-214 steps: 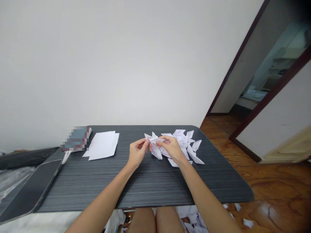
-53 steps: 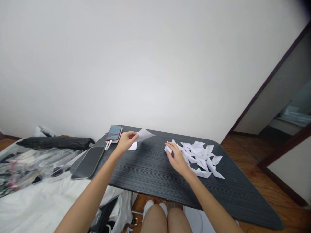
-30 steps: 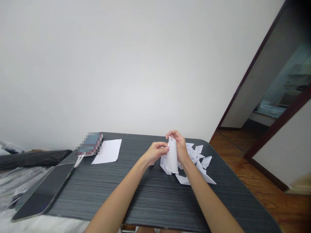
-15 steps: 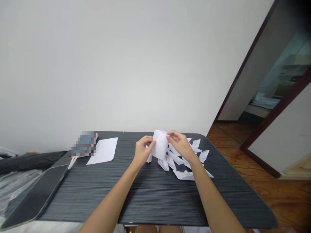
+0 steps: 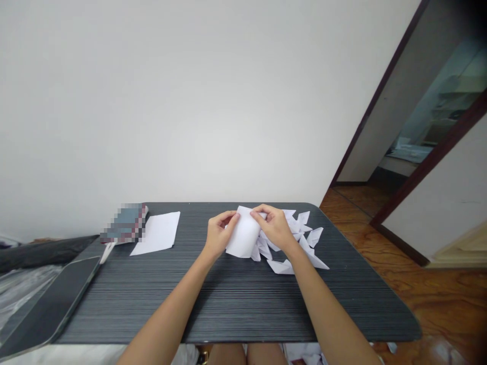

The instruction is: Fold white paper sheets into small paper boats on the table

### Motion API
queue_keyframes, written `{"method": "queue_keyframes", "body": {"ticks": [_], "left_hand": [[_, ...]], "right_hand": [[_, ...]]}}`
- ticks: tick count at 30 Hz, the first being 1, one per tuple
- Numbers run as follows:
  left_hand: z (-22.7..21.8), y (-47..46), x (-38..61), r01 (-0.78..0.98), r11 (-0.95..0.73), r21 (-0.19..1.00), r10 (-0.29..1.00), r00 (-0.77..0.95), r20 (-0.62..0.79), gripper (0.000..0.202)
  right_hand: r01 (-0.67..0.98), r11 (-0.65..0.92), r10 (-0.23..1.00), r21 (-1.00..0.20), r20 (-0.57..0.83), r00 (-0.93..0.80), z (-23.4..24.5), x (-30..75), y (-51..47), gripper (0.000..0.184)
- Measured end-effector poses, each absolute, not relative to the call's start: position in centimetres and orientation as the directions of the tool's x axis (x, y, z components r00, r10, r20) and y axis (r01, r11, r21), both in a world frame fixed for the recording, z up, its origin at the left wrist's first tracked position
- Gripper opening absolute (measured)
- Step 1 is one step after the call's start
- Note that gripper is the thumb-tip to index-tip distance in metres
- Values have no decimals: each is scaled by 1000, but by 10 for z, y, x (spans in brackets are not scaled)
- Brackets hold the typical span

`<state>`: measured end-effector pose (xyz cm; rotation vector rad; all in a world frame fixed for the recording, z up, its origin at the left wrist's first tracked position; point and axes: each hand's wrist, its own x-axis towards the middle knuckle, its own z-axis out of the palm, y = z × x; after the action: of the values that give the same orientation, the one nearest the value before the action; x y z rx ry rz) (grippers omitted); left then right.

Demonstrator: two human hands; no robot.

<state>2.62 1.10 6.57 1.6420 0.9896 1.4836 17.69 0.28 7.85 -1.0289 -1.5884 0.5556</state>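
Note:
Between my hands a small white sheet of paper point(image 5: 243, 237) is held up above the dark table, bent in a curve. My left hand point(image 5: 220, 230) pinches its upper left edge with thumb and fingers. At the upper right, my right hand point(image 5: 274, 225) grips the paper between thumb and fingertips. Behind and below my right hand lies a heap of folded white paper pieces point(image 5: 280, 267), with pointed ends, some shaped like little boats. My right hand and forearm hide part of the heap.
A stack of white paper point(image 5: 158, 234) lies on the left of the table point(image 5: 152, 299), beside a blurred-out book-like object point(image 5: 124, 223) with a white strap. A black phone-like slab point(image 5: 53, 304) sits at the left edge. The white wall point(image 5: 228, 101) stands behind.
The paper has tilted and its lower end has swung down and left. My right hand has moved left, closer to my left hand. The whole view has shifted slightly.

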Motion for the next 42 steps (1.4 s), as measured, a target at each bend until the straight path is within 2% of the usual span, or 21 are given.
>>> {"method": "queue_keyframes", "body": {"ticks": [10,24,27,30,33,38,42], "left_hand": [[66,5,26,188,-498,846,863,18,504,22],[63,5,27,174,-519,837,853,43,520,22],[63,5,26,191,-517,834,854,54,517,23],[64,6,25,215,-507,835,856,6,518,23],[64,8,24,224,-498,838,855,-36,518,24],[63,14,18,230,-486,843,870,39,491,25],[61,19,13,217,-465,858,883,38,468,27]], "right_hand": [[320,519,838,-792,545,-12,80,174,-1,18],[286,501,851,-817,525,8,77,174,1,17],[231,486,861,-843,507,41,77,173,2,16],[25,407,909,-913,408,84,77,174,5,23],[-136,226,974,-965,224,25,75,177,8,30],[-218,115,993,-969,106,51,69,179,13,25],[-234,27,998,-972,38,-44,67,176,13,25]]}}
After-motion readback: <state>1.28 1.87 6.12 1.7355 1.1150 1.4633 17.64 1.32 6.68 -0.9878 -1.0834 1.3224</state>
